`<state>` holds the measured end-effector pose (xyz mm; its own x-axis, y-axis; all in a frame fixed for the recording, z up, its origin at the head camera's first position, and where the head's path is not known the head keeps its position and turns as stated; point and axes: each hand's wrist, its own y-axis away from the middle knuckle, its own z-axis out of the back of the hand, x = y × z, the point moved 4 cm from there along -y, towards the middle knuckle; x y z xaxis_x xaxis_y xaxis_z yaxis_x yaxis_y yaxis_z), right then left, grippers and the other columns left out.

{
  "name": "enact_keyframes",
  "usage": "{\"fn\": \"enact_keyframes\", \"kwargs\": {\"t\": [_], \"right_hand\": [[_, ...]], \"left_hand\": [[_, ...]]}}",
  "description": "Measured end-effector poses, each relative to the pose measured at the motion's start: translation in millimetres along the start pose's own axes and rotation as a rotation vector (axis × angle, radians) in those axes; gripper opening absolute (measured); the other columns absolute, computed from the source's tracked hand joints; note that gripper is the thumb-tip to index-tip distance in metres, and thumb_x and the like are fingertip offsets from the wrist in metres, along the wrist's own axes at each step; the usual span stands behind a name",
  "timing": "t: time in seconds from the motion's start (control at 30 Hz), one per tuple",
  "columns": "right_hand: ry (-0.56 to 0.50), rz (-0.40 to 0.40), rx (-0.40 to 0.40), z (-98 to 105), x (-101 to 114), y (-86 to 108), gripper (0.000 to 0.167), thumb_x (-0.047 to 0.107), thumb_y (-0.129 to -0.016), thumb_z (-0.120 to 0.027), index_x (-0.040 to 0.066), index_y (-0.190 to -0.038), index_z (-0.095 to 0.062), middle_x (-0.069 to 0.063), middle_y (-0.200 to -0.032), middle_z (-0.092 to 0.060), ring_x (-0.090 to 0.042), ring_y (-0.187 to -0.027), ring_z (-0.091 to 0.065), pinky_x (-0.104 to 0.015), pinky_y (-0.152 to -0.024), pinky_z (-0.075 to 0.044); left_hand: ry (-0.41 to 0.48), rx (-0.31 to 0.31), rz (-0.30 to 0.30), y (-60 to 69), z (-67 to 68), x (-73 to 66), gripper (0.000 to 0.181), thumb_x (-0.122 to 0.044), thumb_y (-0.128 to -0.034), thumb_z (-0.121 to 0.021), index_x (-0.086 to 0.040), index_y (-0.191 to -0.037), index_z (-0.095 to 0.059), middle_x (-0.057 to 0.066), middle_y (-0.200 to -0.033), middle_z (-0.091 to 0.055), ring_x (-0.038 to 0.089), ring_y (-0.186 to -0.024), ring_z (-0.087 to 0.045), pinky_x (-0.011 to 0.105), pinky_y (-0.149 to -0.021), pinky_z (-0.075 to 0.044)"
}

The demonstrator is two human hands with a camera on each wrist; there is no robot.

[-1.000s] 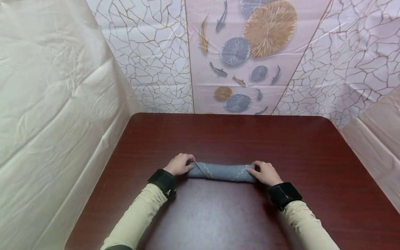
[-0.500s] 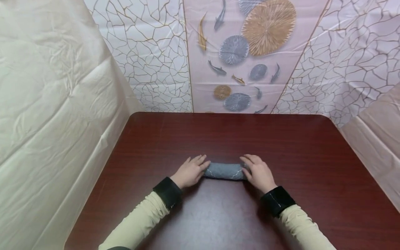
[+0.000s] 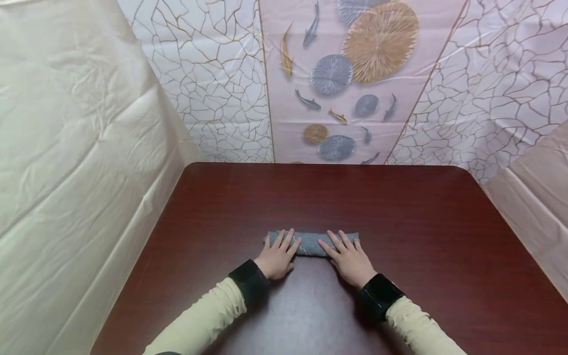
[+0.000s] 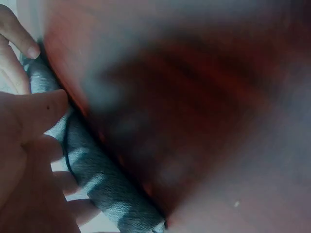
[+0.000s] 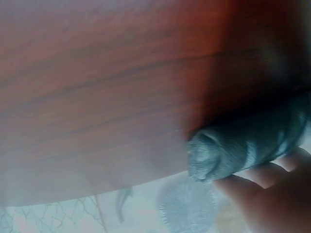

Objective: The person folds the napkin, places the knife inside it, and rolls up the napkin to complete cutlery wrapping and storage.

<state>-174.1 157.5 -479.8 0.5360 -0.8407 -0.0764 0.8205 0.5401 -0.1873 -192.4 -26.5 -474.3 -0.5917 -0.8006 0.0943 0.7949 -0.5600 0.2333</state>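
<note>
A rolled grey-blue cloth point(image 3: 309, 245) with pale wavy lines lies crosswise on the brown table. Spread fingers of my left hand point(image 3: 276, 257) rest on the roll's left part. My right hand point(image 3: 352, 260) lies over the right part, its fingers likewise spread and fairly straight. In the left wrist view the cloth roll point(image 4: 104, 182) runs diagonally beside the left hand point(image 4: 29, 145), and fingers of the other hand show at its far end. The right wrist view shows the roll's spiral end point(image 5: 204, 155) by the right hand point(image 5: 277, 194).
The dark red-brown table point(image 3: 399, 207) has rounded far corners. Behind it hangs a patterned cloth point(image 3: 235, 88) with fish and round leaf prints. A pale creased sheet point(image 3: 80, 148) borders the left side, and another sheet point(image 3: 532, 197) the right.
My hands have let go of the roll's two ends, moved inward, and now lie spread on top of it. The roll looks slightly shorter and flatter than one second ago.
</note>
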Motion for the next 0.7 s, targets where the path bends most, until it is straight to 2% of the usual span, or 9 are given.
{"fn": "enact_keyframes", "kwargs": {"t": [0.17,0.33,0.47,0.57,0.7], "right_hand": [[-0.003,0.001,-0.024,-4,-11,-9.4,0.051,-0.001,-0.085,-0.054,0.016,-0.133,-0.049,-0.016,-0.137,-0.041,-0.038,-0.122,-0.039,-0.058,-0.085,-0.039],[0.017,-0.003,-0.024,-15,-28,-17.5,0.054,-0.002,-0.084,-0.056,0.017,-0.133,-0.048,-0.015,-0.137,-0.041,-0.038,-0.123,-0.039,-0.058,-0.086,-0.038],[0.038,-0.008,-0.016,-24,-41,-26.1,0.053,0.001,-0.084,-0.058,0.018,-0.134,-0.047,-0.015,-0.138,-0.040,-0.037,-0.123,-0.039,-0.056,-0.086,-0.039],[0.037,-0.023,-0.018,-31,-49,-35.1,0.051,0.010,-0.086,-0.060,0.019,-0.134,-0.047,-0.014,-0.138,-0.041,-0.036,-0.123,-0.040,-0.055,-0.086,-0.040],[-0.020,-0.087,0.053,-37,-58,-46.6,0.050,0.026,-0.090,-0.056,0.020,-0.137,-0.043,-0.012,-0.141,-0.037,-0.035,-0.127,-0.034,-0.057,-0.092,-0.033]], "left_hand": [[0.033,0.037,0.018,-15.0,1.1,5.4,0.064,-0.040,-0.0938,-0.045,-0.019,-0.147,-0.016,0.009,-0.152,-0.008,0.027,-0.137,-0.012,0.054,-0.100,-0.025],[0.006,0.026,0.045,-32.5,1.8,6.2,0.064,-0.042,-0.0935,-0.044,-0.020,-0.147,-0.015,0.007,-0.152,-0.008,0.025,-0.137,-0.012,0.052,-0.101,-0.025],[0.011,0.012,0.065,-46.7,5.0,8.7,0.065,-0.042,-0.0924,-0.047,-0.021,-0.146,-0.018,0.006,-0.151,-0.012,0.025,-0.136,-0.015,0.052,-0.101,-0.026],[0.009,0.002,0.073,-58.9,5.6,13.9,0.065,-0.043,-0.0920,-0.047,-0.022,-0.146,-0.019,0.005,-0.151,-0.014,0.024,-0.136,-0.016,0.051,-0.101,-0.025],[0.050,-0.022,0.053,-74.0,2.8,23.5,0.063,-0.045,-0.0931,-0.043,-0.022,-0.146,-0.019,0.006,-0.151,-0.014,0.025,-0.136,-0.016,0.052,-0.103,-0.022]]}}
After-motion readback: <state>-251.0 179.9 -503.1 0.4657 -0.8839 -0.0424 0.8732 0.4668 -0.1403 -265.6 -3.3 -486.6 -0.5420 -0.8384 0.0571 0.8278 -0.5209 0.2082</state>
